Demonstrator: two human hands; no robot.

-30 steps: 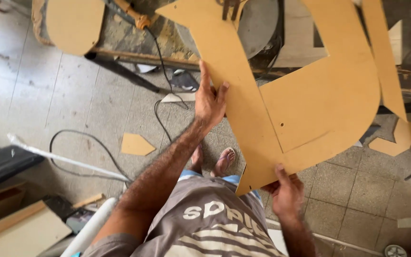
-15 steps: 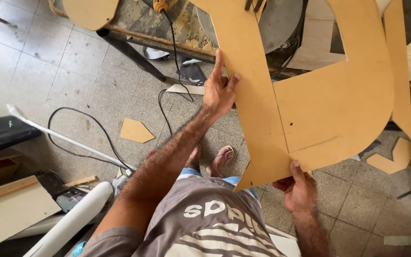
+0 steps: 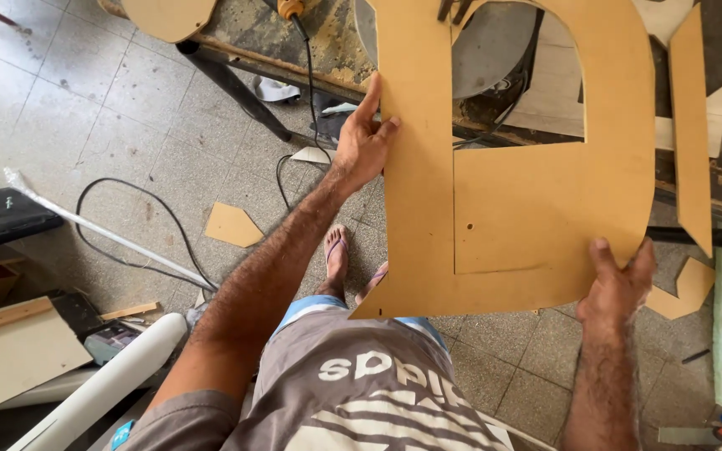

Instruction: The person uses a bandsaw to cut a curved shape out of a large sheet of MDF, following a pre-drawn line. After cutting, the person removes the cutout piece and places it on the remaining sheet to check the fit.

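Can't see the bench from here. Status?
Left hand grips the cut-out board at its left edge. Right hand holds its bottom corner. Workbench behind.

Cutout panel: matt smooth fibreboard, tan; floor: dull speckled tile; workbench: rough, worn wood

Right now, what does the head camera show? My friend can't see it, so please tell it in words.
A person holds a big brown board with an arched hole, left hand on its side edge, right hand at its bottom corner. Below are a grey tiled floor, a black cable and board scraps.
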